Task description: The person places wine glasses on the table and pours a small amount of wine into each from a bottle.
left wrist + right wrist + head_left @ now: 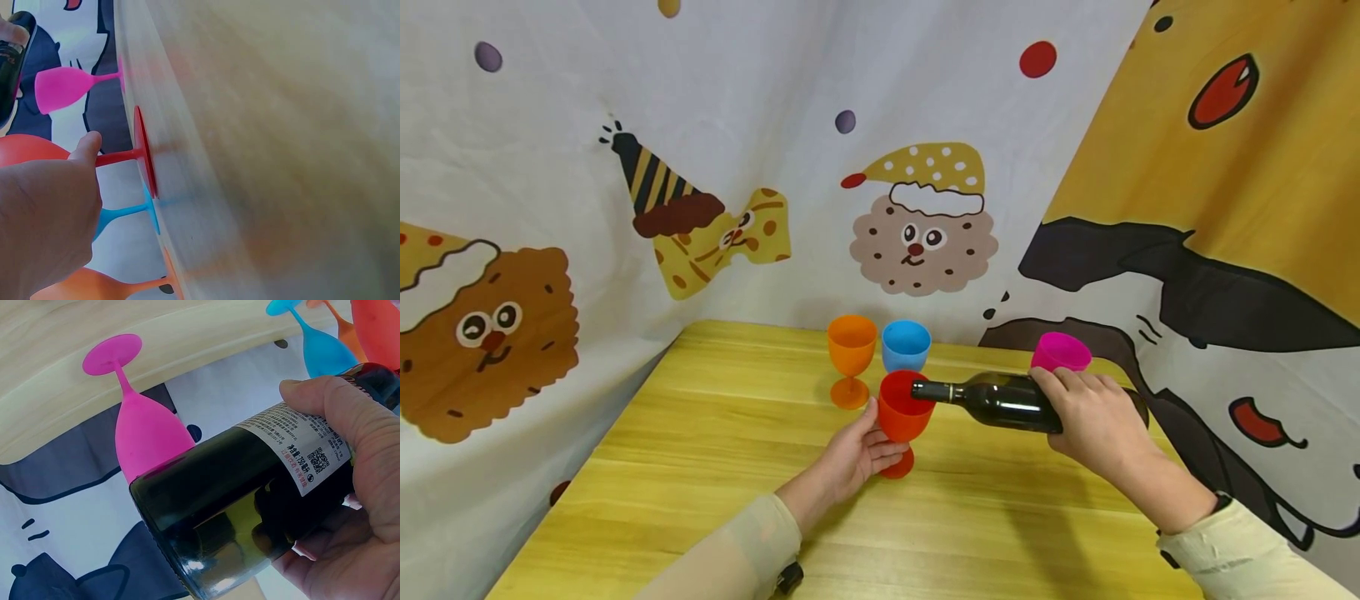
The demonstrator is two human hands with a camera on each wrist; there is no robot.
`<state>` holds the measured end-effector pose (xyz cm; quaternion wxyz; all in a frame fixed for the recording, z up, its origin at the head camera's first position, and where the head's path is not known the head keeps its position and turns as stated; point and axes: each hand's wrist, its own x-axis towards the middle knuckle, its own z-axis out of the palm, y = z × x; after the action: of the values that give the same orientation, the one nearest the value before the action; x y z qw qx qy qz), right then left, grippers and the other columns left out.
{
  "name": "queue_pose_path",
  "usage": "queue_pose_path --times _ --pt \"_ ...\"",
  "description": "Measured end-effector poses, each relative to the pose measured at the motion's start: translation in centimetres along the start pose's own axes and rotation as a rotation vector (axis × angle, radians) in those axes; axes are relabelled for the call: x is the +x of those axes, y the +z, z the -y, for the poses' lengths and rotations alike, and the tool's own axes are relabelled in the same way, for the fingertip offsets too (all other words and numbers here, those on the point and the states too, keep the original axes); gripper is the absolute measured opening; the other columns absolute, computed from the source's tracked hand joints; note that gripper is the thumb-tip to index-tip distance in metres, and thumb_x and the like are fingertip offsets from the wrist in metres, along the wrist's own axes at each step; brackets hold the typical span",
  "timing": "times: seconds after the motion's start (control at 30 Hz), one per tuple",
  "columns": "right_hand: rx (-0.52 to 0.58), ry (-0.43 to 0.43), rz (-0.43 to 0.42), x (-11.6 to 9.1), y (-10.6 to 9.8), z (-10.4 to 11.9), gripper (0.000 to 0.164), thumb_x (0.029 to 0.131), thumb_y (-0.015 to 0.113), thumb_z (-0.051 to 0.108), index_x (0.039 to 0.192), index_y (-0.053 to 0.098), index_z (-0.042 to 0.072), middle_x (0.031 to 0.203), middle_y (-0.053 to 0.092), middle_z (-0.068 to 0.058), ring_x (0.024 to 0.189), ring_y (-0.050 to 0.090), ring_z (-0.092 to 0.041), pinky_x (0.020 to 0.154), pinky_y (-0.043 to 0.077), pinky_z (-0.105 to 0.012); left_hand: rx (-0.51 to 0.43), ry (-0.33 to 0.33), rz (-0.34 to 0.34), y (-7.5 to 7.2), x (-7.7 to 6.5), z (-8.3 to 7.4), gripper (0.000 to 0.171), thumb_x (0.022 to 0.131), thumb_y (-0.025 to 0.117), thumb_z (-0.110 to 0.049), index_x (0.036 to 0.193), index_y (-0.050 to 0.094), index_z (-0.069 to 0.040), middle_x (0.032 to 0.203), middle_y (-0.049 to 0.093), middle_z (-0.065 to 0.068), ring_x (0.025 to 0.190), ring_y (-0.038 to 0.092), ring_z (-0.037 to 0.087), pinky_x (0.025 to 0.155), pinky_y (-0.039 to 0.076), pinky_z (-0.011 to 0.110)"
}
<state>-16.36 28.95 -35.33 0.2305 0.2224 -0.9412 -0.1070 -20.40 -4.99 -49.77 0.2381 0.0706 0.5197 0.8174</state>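
Note:
My left hand (856,454) holds a red plastic goblet (902,427) low on its bowl and by the stem; the goblet's foot is at the tabletop. In the left wrist view, the thumb lies against the red bowl. With my right hand (1093,421) I grip a dark glass wine bottle (1003,402) round its body, tipped nearly level. Its neck points left, and the mouth overlaps the red goblet's opening in the head view. A white printed label (300,444) shows on the bottle in the right wrist view. No stream of liquid is visible.
An orange goblet (852,346) and a blue goblet (906,343) stand just behind the red one. Partly hidden behind the bottle and right hand is a pink goblet (1062,350). The wooden table (700,467) ends against a cartoon-printed cloth (805,83).

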Motion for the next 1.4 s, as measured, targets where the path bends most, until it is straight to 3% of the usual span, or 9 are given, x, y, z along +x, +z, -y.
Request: queue_pose_path --times 0.3,0.8,1.4 --pt "-0.008 -0.006 -0.018 0.0 -0.01 -0.01 0.09 0.057 0.103 0.019 0.135 0.061 0.003 0.116 0.074 -0.021 0.099 0.073 -0.044 0.089 0.06 -0.06 -0.01 -0.012 -0.013 0.03 0.08 -0.04 0.081 0.107 0.045 -0.068 0.159 0.044 -0.006 0.132 0.069 0.011 0.133 0.066 0.038 0.121 0.047 0.052" --pt "-0.011 0.006 0.013 0.03 -0.28 0.11 0.092 0.057 0.104 0.021 0.137 0.061 0.003 0.119 0.074 -0.021 0.102 0.072 -0.044 0.092 0.059 -0.061 -0.006 0.003 0.003 0.07 -0.02 -0.01 0.082 0.108 0.044 -0.068 0.159 0.042 -0.004 0.13 0.07 0.01 0.115 0.073 0.023 0.124 0.043 0.055" --pt "-0.011 0.002 0.008 0.07 -0.27 0.14 0.094 0.056 0.105 0.021 0.137 0.061 0.003 0.118 0.073 -0.021 0.1 0.072 -0.044 0.091 0.059 -0.061 -0.013 0.003 0.006 0.0 -0.11 0.05 0.082 0.107 0.045 -0.068 0.159 0.044 -0.004 0.127 0.071 0.008 0.118 0.073 0.025 0.125 0.041 0.057"
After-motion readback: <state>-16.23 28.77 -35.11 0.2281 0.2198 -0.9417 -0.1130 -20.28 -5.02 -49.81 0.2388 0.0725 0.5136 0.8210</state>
